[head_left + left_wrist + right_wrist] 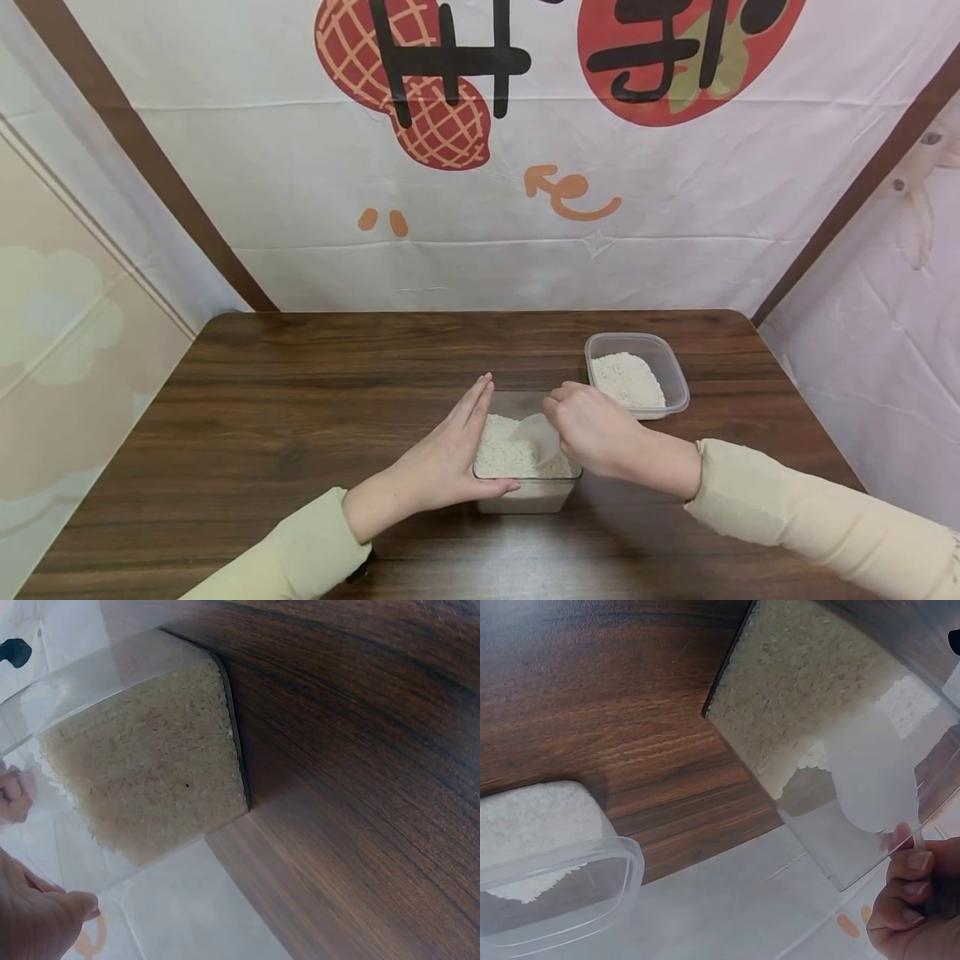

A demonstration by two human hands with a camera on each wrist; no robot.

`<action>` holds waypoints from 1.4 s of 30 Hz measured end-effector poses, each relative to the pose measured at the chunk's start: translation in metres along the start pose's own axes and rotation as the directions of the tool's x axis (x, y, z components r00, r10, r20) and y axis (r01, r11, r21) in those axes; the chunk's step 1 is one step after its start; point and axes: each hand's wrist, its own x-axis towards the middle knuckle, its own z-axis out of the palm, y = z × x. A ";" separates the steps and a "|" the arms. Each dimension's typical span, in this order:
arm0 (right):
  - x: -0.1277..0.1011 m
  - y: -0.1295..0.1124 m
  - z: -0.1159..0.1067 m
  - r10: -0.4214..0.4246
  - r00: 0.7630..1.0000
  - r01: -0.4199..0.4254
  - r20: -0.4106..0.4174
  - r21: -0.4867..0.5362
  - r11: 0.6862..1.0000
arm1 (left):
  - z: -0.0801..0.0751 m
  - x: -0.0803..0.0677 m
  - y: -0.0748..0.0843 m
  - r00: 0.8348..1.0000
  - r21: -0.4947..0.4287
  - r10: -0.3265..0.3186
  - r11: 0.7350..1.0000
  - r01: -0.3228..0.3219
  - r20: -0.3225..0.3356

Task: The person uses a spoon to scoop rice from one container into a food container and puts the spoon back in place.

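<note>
Dark wood grain runs across the table, and its left half lies bare from the near edge to the far one, with the rounded corners in view at the back. The left hand stands on edge against the left wall of the box, fingers straight and together along that wall and the thumb hooked across the near rim — pressing rather than gripping. The box is clear, squarish, and sits near the middle of the table, a little toward the near edge; rice fills it partway, heaped more on the left. Over its right side the right hand is curled, fingertips pinching the handle of a translucent scoop whose bowl dips into the rice. Just beyond and to the right, apart from the box, stands a tub with rounded corners, also holding rice — a strip of bare wood separates it from the right table edge. Behind hangs a white cloth with red and orange prints.
</note>
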 end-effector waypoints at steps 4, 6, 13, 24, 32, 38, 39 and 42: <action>-0.001 0.000 0.000 -0.011 1.000 0.011 -0.001 0.010 1.000 | 0.000 0.000 0.000 1.000 0.001 0.002 1.000 -0.002 -0.005; -0.002 -0.001 0.000 -0.016 1.000 0.015 0.007 0.017 1.000 | -0.001 0.000 0.000 1.000 -0.001 0.000 1.000 0.000 -0.004; -0.002 -0.005 0.003 -0.010 1.000 0.011 -0.014 0.015 1.000 | -0.001 0.001 0.000 1.000 -0.002 0.002 1.000 -0.002 -0.003; 0.004 -0.014 0.011 0.018 1.000 -0.018 0.015 0.028 0.999 | -0.002 0.000 -0.001 1.000 -0.011 -0.007 1.000 0.007 -0.002; 0.002 -0.018 0.009 0.030 0.999 -0.030 0.021 0.044 0.999 | -0.001 -0.001 -0.001 1.000 -0.019 -0.015 1.000 0.015 0.003; 0.001 -0.016 0.002 0.068 0.997 -0.072 0.032 0.142 0.987 | -0.001 0.000 0.000 1.000 -0.012 -0.008 1.000 0.008 -0.002; 0.000 -0.015 0.002 0.079 0.996 -0.084 0.039 0.158 0.984 | -0.001 0.000 0.001 1.000 -0.009 -0.008 1.000 0.008 -0.003; -0.001 -0.014 0.000 0.127 0.989 -0.140 0.075 0.201 0.970 | -0.001 0.000 0.001 1.000 -0.002 -0.004 1.000 0.004 -0.004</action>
